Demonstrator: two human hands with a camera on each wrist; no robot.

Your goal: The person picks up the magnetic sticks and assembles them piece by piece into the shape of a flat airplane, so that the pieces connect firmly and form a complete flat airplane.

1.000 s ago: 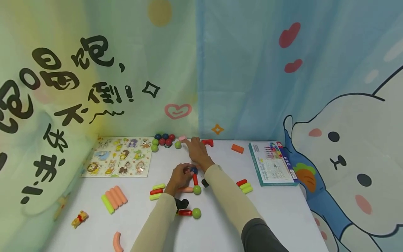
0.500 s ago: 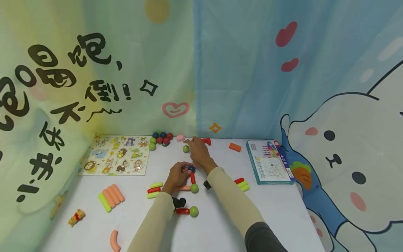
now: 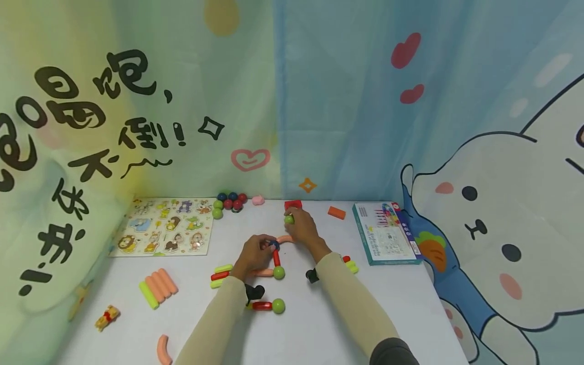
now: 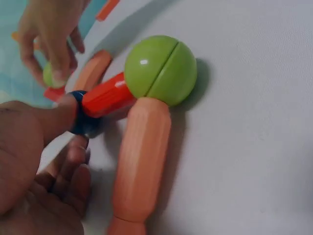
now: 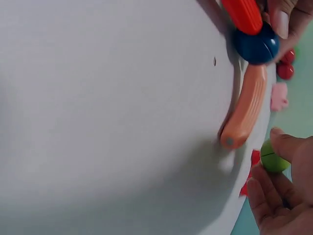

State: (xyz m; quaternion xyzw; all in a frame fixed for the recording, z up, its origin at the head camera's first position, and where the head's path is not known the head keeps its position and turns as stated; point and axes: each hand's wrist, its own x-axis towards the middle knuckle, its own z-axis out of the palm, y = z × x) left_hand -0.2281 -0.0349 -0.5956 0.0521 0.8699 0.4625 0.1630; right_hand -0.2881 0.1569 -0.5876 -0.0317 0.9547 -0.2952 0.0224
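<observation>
Hands both pinch — left hand (image 3: 256, 252) a blue ball (image 5: 255, 45), right hand (image 3: 303, 228) a green ball (image 5: 272, 157).

bare table (image 3: 315, 324) ran wide between near green ball (image 3: 278, 305) and right sleeve (image 3: 358, 301), a curved peach stick (image 3: 286, 239) jutted from the blue ball (image 3: 274, 245) toward the right hand (image 3: 304, 227), red piece (image 3: 293, 204) crowded close beyond

A head-worn camera looks forward and down from farthest off, over the white table (image 3: 315, 324) to the curtain (image 3: 342, 142) behind. The left wrist camera, tilted, peers down very close at a green ball (image 4: 159, 71); the right wrist camera, turned sideways, looks across the table from slightly farther back. Both wrist views share the blue ball (image 5: 253, 46) and right hand (image 5: 301, 176).
</observation>
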